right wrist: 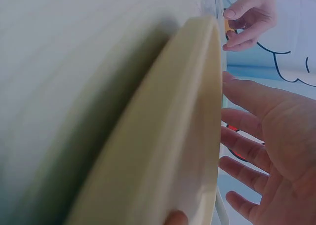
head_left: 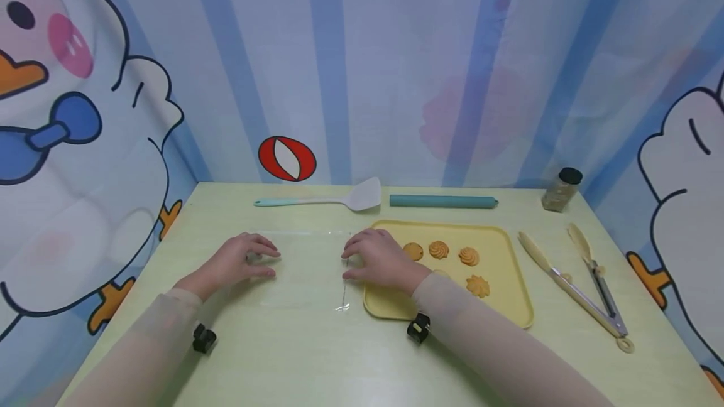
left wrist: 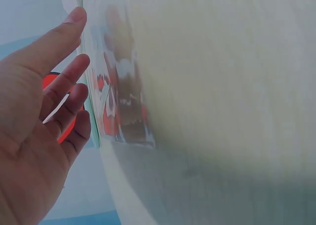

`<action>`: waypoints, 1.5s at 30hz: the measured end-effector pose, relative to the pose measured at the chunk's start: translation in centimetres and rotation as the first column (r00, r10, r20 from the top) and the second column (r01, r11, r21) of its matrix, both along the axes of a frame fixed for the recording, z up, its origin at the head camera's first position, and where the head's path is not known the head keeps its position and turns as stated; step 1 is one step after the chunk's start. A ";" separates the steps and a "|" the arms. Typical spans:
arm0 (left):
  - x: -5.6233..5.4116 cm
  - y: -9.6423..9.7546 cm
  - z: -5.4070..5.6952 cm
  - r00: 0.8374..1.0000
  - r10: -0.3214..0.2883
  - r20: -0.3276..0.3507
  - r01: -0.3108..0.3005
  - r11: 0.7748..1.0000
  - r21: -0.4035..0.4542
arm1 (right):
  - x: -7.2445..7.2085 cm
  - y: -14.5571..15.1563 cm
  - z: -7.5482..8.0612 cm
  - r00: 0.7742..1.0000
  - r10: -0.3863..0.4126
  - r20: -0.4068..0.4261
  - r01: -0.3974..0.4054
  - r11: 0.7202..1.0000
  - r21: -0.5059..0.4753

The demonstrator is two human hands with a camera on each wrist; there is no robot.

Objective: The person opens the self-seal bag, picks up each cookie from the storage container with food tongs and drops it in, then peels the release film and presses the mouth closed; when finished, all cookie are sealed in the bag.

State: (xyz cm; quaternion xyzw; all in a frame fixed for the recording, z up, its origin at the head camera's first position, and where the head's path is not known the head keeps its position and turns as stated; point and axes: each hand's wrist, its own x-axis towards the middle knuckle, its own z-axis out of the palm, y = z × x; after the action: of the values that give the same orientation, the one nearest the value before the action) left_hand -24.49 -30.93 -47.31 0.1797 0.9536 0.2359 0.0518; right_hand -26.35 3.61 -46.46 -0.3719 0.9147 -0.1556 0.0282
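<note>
A clear plastic bag or sheet (head_left: 308, 269) lies flat between the two hands, its shiny edge also showing in the left wrist view. At its left end is my left hand (head_left: 240, 261), fingers loosely bent and apart from the thumb, with nothing between them. My right hand (head_left: 386, 259) hovers over the left edge of a yellow tray (head_left: 452, 313), its fingertips near the bag's right end. The right wrist view shows those fingers spread and holding nothing. Several cookies (head_left: 469, 257) lie on the tray; the right hand and sleeve hide part of it.
Behind the hands lie a spatula (head_left: 362, 195) with a mint handle and a teal stick (head_left: 442, 201). Tongs (head_left: 599, 306) lie spread right of the tray. A jar with a black lid (head_left: 562, 190) stands at the back right corner, before the printed curtain (head_left: 390, 80).
</note>
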 end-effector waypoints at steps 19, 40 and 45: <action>-1.0 0.0 -0.4 0.997 0.004 0.074 -0.007 0.999 0.047 | -0.4 -0.6 -0.2 0.999 -0.026 0.046 0.025 0.999 0.030; -1.1 -0.3 -1.0 0.996 0.009 0.093 -0.026 0.981 0.191 | -0.4 -0.4 -0.4 0.999 -0.013 0.035 0.012 1.000 0.012; -0.7 -0.3 -0.8 0.991 0.070 0.115 -0.091 0.979 0.184 | -0.3 -0.4 -0.4 0.999 -0.011 0.038 0.010 1.000 0.018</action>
State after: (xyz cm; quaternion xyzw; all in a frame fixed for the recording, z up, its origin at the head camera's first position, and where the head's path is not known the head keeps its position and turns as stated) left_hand -25.18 -31.20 -48.15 0.1319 0.9292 0.3365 0.0766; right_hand -26.70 3.24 -46.87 -0.3639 0.9173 -0.1546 0.0479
